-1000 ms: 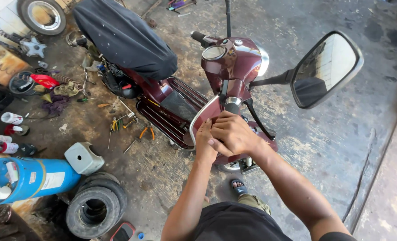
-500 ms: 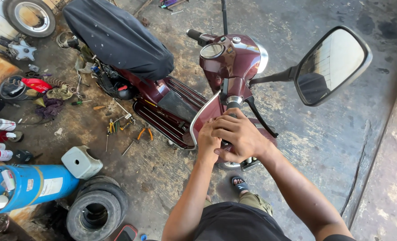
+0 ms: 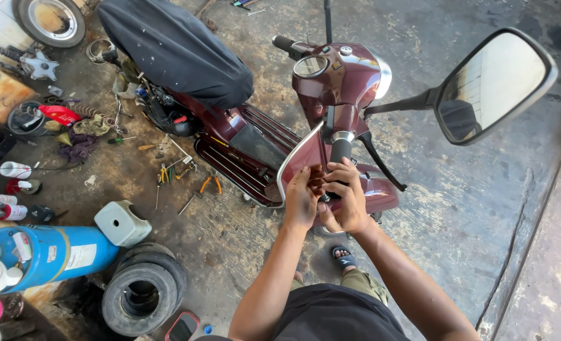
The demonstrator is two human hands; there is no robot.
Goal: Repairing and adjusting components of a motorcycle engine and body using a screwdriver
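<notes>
Your left hand (image 3: 301, 201) and right hand (image 3: 347, 201) sit a bit lower vs. a sec ago, both fingers curled narrow on the end of the handlebar grip (image 3: 340, 150) of the maroon scooter (image 3: 337, 82). Can't tell if they pinch a small part. So work stays at the grip end. Mirror (image 3: 492, 85) to the right; pliers (image 3: 208, 184), tyre (image 3: 143, 292), blue cylinder (image 3: 53, 252) on floor to the left.

Bright, even daylight; soft shadows under scooter (image 3: 255, 126). Glare whites out mirror (image 3: 492, 85), sheen on headlight cowl. Wide-angle bending at edges. Focus sharp throughout.
</notes>
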